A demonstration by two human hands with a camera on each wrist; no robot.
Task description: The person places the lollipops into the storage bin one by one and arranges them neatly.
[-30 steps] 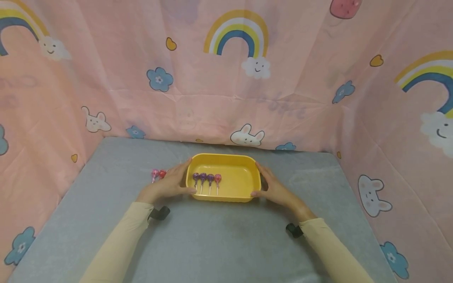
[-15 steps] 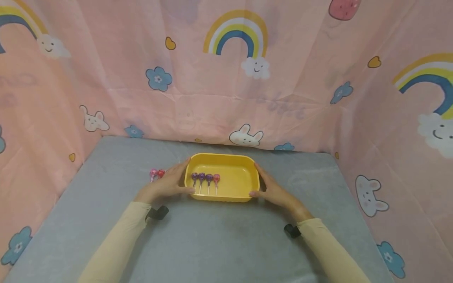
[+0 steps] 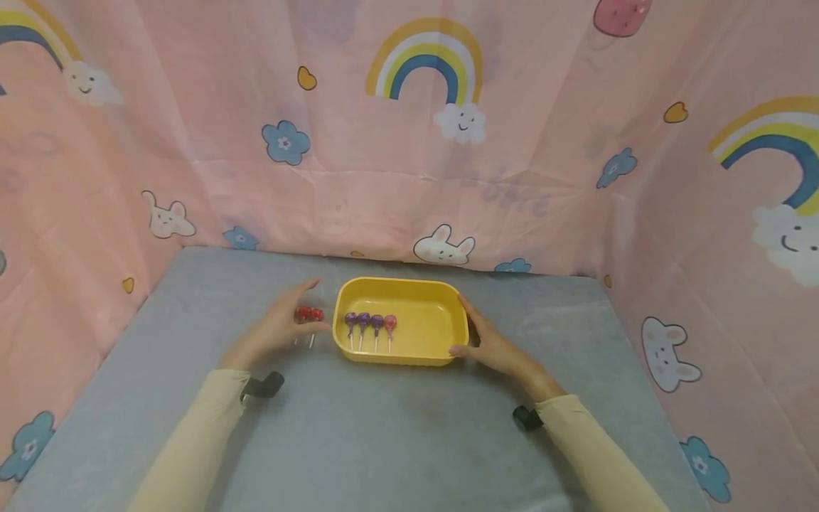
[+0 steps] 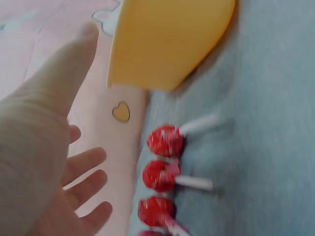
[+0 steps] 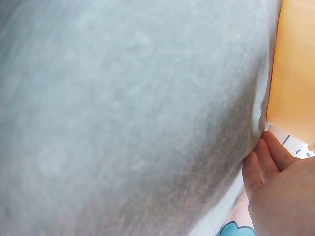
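yellow tray (image 3: 429,331), gray tabletop (image 3: 397,441), pink rainbow backdrop (image 3: 365,192)

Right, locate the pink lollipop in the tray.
In the head view, the pink lollipop lies at the right end of the row in the yellow tray, beside a purple lollipop.

At the left we see the left hand (image 4: 42,152), its thumb (image 4: 69,66) extended and its fingers (image 4: 87,162) spread apart. To the right of the fingers we make out a row of red lollipops (image 4: 158,176) with pale sticks on grey cloth (image 4: 275,128); we count three heads, plus part of another at the bottom edge. Higher up we find a yellow container (image 4: 162,44), and behind, a pink curtain (image 4: 123,157) printed with a heart (image 4: 121,112).
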